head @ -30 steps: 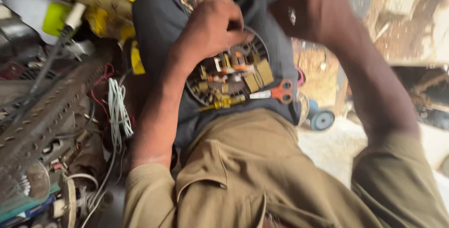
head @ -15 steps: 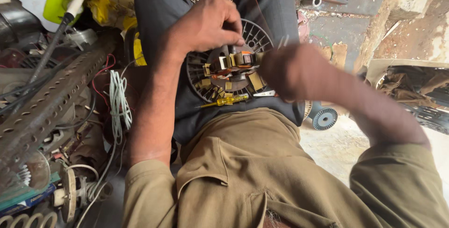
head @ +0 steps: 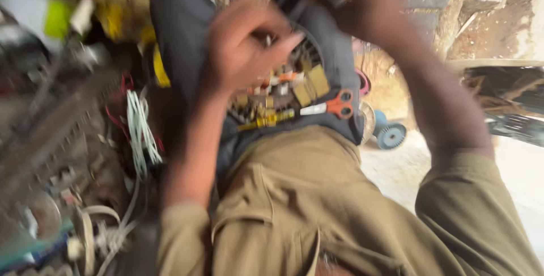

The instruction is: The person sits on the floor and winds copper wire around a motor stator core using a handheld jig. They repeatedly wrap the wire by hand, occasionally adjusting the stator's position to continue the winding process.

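A: What fills most of the view?

B: We see our own lap: olive-khaki clothing (head: 317,208) across the lower half, and dark grey trouser legs (head: 181,38) running up toward the top edge. The whole view is motion-blurred.

A: And the object under work?

B: A round motor stator (head: 283,92), with a dark slotted rim and brown and yellow blocks on its face, rests on our lap between the grey legs, near the middle of the view.

A: How do the hands stand?

B: Our left hand (head: 243,46) lies over the upper left part of the stator, fingers curled down onto it; blur keeps us from telling whether it grips the part or only rests there. Our right hand (head: 362,4) is raised near the top edge, above and to the right of the stator, too smeared for us to tell whether it is closed or holds anything.

A: Smaller items?

B: Orange-handled pliers (head: 334,105) lie at the lower right edge of the stator. A blue wheel (head: 391,136) sits on the floor beyond our leg. A bundle of white wires (head: 139,128) hangs among the clutter at left.
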`<action>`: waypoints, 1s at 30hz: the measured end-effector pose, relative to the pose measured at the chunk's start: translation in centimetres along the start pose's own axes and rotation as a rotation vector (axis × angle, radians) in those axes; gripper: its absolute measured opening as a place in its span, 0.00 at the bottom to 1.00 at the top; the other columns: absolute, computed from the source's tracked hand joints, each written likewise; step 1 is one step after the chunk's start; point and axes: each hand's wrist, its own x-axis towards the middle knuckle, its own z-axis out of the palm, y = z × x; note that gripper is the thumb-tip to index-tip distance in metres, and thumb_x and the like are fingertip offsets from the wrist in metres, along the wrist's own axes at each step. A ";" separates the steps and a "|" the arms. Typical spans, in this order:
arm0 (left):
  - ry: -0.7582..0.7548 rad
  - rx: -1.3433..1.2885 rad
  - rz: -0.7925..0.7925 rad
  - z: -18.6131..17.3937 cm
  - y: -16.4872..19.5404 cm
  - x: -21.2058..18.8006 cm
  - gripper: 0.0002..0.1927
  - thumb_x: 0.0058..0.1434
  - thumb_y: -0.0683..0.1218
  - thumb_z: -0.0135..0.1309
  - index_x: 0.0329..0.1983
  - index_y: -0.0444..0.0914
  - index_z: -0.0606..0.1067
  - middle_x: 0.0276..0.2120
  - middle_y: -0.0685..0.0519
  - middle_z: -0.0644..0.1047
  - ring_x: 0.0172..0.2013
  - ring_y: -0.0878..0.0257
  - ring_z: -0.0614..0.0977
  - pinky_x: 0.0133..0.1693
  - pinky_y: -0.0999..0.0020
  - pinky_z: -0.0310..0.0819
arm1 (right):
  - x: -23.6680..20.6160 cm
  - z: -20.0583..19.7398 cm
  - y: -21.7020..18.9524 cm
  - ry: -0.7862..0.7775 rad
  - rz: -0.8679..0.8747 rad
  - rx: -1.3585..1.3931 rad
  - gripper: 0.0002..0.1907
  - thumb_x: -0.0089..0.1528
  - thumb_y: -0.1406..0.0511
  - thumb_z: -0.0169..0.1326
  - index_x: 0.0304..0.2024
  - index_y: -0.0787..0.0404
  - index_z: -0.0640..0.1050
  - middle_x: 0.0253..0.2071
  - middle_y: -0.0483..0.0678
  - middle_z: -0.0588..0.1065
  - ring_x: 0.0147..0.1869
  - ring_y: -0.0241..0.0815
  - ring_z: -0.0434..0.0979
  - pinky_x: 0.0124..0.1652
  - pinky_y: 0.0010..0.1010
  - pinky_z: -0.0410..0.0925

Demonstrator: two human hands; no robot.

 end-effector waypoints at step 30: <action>-0.187 0.349 -0.066 0.0 6.9 -7.1 0.10 0.66 0.39 0.64 0.50 0.36 0.80 0.45 0.49 0.79 0.42 0.54 0.83 0.45 0.60 0.79 | -1.3 -3.0 -4.5 -0.197 -0.405 0.185 0.07 0.56 0.71 0.64 0.38 0.65 0.83 0.36 0.50 0.79 0.38 0.50 0.80 0.35 0.40 0.71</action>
